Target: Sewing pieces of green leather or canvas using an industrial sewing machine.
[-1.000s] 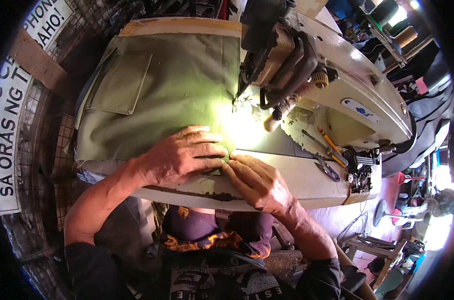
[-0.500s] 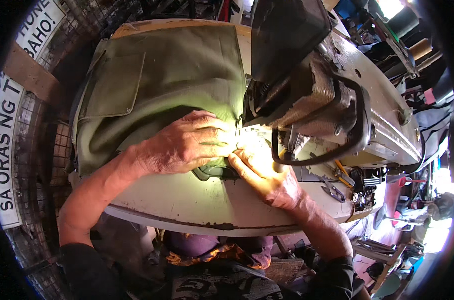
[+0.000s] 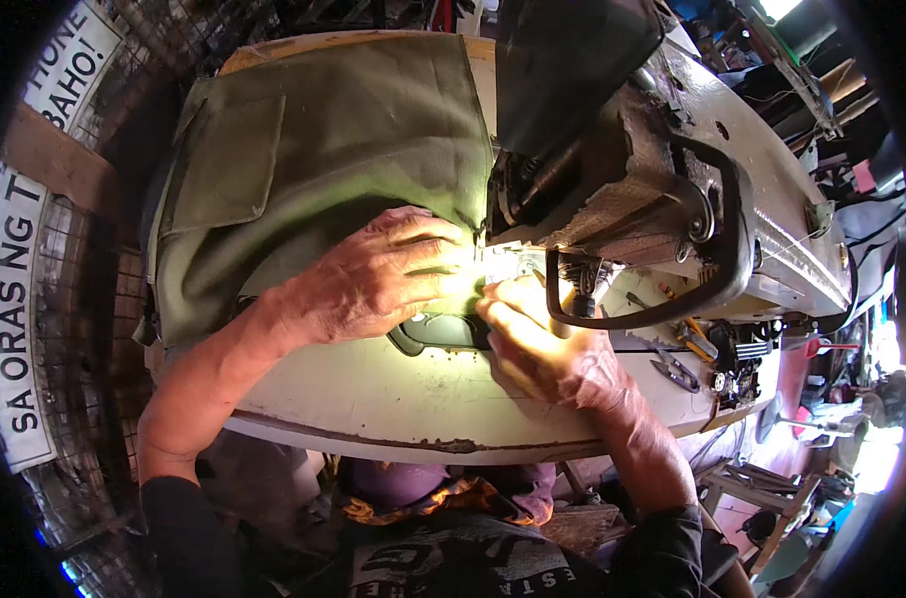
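Observation:
An olive-green fabric piece (image 3: 363, 120) with a sewn flap pocket (image 3: 224, 159) lies on the sewing machine's bed, left of the machine head (image 3: 622, 189). My left hand (image 3: 378, 274) rests on it with fingers stretched flat toward the brightly lit needle area. Close to the needle, my right hand (image 3: 548, 344) is closed, thumb and fingers pressed together at the fabric's edge. Glare and my fingers hide the exact grip. A dark green looped edge or strap (image 3: 438, 334) sticks out below my left fingers, between the two hands.
A black curved guard bar (image 3: 737, 229) arches beside the needle. Thread snips (image 3: 677, 371) and a yellow-handled tool (image 3: 697, 339) lie on the right of the white table (image 3: 373, 399). Wire mesh with signs (image 3: 19, 309) stands at the left; cluttered shelves fill the right.
My right hand has shifted slightly right, its fingers more curled. My left hand stays on the fabric. The whole view has moved a little.

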The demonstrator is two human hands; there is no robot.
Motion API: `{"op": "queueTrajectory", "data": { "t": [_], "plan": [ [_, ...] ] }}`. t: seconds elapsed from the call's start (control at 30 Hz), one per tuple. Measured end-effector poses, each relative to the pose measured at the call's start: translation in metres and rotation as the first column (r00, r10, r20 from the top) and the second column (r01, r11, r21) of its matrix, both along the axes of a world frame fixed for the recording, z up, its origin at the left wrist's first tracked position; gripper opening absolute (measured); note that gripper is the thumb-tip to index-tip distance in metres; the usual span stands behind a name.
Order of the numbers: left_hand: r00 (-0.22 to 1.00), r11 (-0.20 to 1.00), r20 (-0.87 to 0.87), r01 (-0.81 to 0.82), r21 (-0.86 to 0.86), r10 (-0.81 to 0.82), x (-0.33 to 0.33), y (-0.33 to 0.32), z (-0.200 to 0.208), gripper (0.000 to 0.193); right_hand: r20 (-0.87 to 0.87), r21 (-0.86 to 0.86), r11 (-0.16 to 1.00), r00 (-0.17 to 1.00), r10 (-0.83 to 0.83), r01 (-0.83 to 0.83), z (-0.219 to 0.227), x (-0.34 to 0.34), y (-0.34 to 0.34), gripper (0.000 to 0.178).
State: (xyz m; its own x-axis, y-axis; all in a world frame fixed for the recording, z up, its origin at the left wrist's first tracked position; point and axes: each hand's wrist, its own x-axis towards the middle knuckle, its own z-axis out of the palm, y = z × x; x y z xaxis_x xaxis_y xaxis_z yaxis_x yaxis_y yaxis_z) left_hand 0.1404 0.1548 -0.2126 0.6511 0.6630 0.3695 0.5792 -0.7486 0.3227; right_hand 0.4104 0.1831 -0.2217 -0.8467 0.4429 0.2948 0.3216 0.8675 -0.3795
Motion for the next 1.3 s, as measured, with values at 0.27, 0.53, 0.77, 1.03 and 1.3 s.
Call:
{"op": "queueTrajectory", "data": {
  "t": [0.27,0.53,0.77,1.03,1.3],
  "plan": [
    [0.997,0.997,0.019,0.078,0.016,-0.078,0.001,-0.004,-0.002,0.03,-0.053,0.199,0.979,0.997,0.05,-0.039,0.005,-0.008,-0.007,0.021],
    [0.995,0.994,0.011,0.099,0.037,-0.099,0.0,0.002,-0.004,0.031,-0.092,0.248,0.968,0.994,0.058,-0.033,0.003,-0.008,-0.007,0.035],
    [0.995,0.994,0.045,0.086,0.074,-0.089,-0.005,0.02,-0.007,0.026,0.094,0.142,0.989,0.994,-0.061,0.047,0.02,0.001,-0.006,0.052],
    [0.987,0.985,0.088,0.122,0.124,-0.133,-0.008,0.027,-0.016,0.023,-0.343,0.434,0.417,0.574,-0.744,0.799,0.156,0.203,-0.004,0.033],
    [0.991,0.991,0.056,0.121,0.062,-0.124,-0.013,0.037,-0.012,0.02,0.031,0.545,0.298,0.337,-0.941,0.783,0.191,0.352,0.224,0.043]
  ]
}}
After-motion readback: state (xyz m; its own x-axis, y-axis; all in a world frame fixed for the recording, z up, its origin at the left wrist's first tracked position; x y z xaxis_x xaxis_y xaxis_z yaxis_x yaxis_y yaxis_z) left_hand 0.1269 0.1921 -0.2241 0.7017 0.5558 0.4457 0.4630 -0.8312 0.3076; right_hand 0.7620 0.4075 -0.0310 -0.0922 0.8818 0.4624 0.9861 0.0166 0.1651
